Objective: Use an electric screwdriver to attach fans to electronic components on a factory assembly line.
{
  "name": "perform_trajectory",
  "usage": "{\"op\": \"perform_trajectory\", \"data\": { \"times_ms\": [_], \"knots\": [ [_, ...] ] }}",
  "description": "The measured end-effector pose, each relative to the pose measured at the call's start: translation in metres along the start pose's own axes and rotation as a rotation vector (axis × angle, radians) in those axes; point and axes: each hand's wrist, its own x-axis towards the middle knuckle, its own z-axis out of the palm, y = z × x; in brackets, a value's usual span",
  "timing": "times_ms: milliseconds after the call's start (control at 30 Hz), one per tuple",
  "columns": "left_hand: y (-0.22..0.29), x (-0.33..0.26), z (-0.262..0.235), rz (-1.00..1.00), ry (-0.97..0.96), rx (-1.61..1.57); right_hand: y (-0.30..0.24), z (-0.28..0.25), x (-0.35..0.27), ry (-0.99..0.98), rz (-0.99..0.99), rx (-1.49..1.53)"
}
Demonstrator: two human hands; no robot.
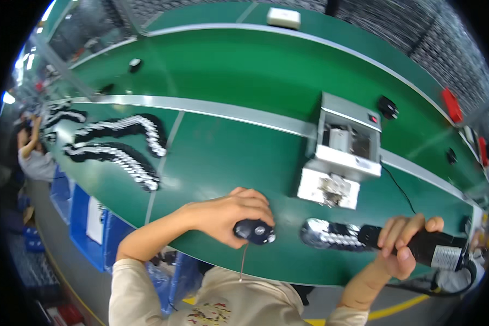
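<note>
My left hand [234,215] curls round a small rounded black part [254,231] with a shiny silver end, over the near edge of the green bench. From it a thin reddish wire [243,262] hangs down. My right hand [403,243] is closed round a thick black cylindrical tool [437,249] with a white label and a dark cable at its right end. The tool lies almost level, pointing left. Just beyond its left end a short row of black and silver parts [334,235] lies on the bench; whether they touch, I cannot tell.
A grey metal machine [349,142] with a red switch stands beyond my hands. Curved rows of black and silver parts [119,157] lie at left. A raised ledge [228,113] crosses the bench. Blue bins [87,228] stand below the left edge; another person [33,152] sits far left.
</note>
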Motion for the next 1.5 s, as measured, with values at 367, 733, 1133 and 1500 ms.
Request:
{"op": "perform_trajectory", "data": {
  "times_ms": [367,733,1133,1500],
  "knots": [
    [-0.062,0.0,-0.073,-0.5,0.639,0.375,0.002,0.004,-0.008,0.023,-0.029,-0.078],
    [-0.069,0.007,-0.008,-0.445,0.639,0.767,0.007,-0.004,-0.003,0.285,0.076,-0.472],
    [-0.014,0.003,0.01,-0.617,0.475,0.721,-0.069,0.049,-0.243,-0.34,0.612,-0.281],
    [0.03,0.001,0.037,-0.683,0.322,0.652,0.017,0.049,-0.331,-0.24,0.656,-0.791]
  ]
}}
